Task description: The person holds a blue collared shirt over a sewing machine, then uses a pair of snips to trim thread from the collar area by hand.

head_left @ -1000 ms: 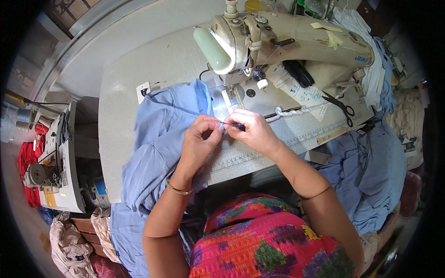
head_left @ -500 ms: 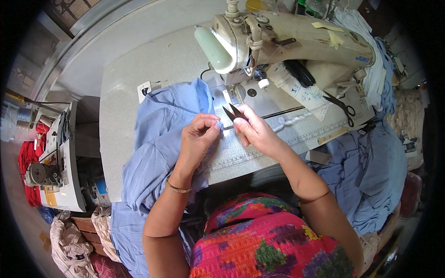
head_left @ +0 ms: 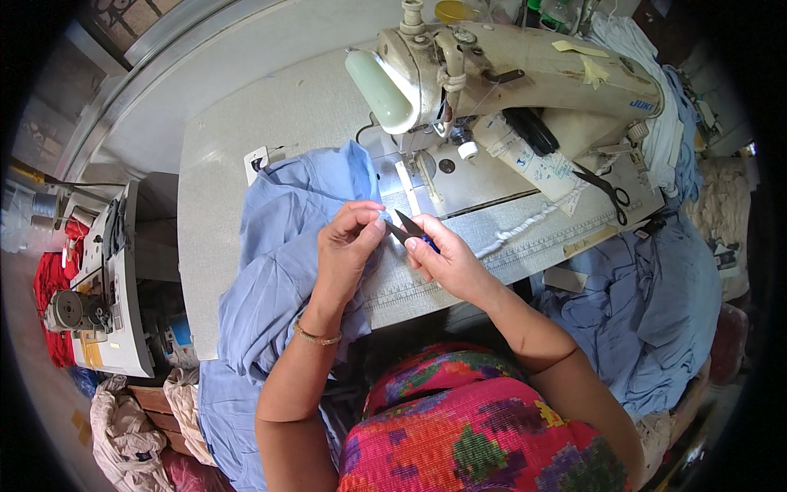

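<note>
My left hand (head_left: 346, 242) pinches a small bit at the edge of a light blue cloth garment (head_left: 283, 215), which lies bunched over the sewing table and hangs down its front edge. In my right hand (head_left: 451, 261) is a pair of thread snips (head_left: 405, 227) with dark pointed blades and a bit of blue near the grip. The blades stand apart, their tips close to my left fingertips and the pinched cloth. Whether they touch it, I cannot tell. Just beyond both hands is the presser foot area of the sewing machine (head_left: 525, 70).
Black scissors (head_left: 605, 193) lie at the table's right, near a paper pattern piece (head_left: 516, 156) and a twisted white cord (head_left: 516, 230). More blue cloth (head_left: 648, 303) is heaped at the right. A second machine (head_left: 78, 312) stands at the left.
My right hand has moved slightly down and right, and the snips' blades have come to the left fingertips. The left hand stays almost in place with the cloth.
</note>
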{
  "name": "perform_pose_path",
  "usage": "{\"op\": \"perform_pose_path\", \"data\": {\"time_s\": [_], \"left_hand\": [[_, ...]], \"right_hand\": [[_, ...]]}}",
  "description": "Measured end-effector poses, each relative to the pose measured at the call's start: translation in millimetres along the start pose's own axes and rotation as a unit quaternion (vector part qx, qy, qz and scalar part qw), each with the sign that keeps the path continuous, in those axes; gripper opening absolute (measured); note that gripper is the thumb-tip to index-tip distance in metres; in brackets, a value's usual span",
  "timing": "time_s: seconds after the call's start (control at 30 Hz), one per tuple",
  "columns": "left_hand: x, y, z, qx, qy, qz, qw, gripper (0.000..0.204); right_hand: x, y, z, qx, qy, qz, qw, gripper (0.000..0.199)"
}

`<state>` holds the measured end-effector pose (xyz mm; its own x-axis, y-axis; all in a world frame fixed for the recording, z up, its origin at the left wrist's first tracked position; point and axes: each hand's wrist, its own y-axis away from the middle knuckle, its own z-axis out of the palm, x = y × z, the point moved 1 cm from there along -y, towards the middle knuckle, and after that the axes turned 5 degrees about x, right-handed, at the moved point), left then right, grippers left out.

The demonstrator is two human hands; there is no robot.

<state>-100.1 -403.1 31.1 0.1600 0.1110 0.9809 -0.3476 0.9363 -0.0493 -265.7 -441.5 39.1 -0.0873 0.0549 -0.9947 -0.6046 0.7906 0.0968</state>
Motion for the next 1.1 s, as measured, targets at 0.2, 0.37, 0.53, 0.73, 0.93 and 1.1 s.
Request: {"op": "perform_pose_path", "data": {"time_s": [0.2,0.37,0.53,0.73,0.93,1.1], "left_hand": [[0.9,0.4,1.4,0.008,0.006,0.018,1.0,0.008],[-1.4,-0.2,0.3,0.01,0.011,0.016,1.0,0.008],[-1.5,0.1,0.3,0.016,-0.005,0.026,1.0,0.007],[-2.0,1.9,3.9,0.041,-0.063,0.118,0.99,0.008],[-1.1,2.3,5.1,0.053,-0.072,0.112,0.99,0.006],[0.7,1.9,3.7,0.052,-0.063,0.09,0.993,0.006]], "right_hand": [[6.8,-0.7,3.5,0.005,-0.039,-0.007,0.999,0.018],[7.7,-1.5,5.3,0.008,-0.053,-0.016,0.998,0.019],[7.7,-2.4,7.5,0.013,-0.066,-0.02,0.997,0.016],[4.3,-3.7,11.9,0.005,-0.125,0.008,0.992,0.018],[11.1,-4.0,18.9,0.062,-0.047,-0.058,0.995,0.019],[9.6,-3.5,21.6,0.12,0.077,-0.138,0.98,0.022]]}}
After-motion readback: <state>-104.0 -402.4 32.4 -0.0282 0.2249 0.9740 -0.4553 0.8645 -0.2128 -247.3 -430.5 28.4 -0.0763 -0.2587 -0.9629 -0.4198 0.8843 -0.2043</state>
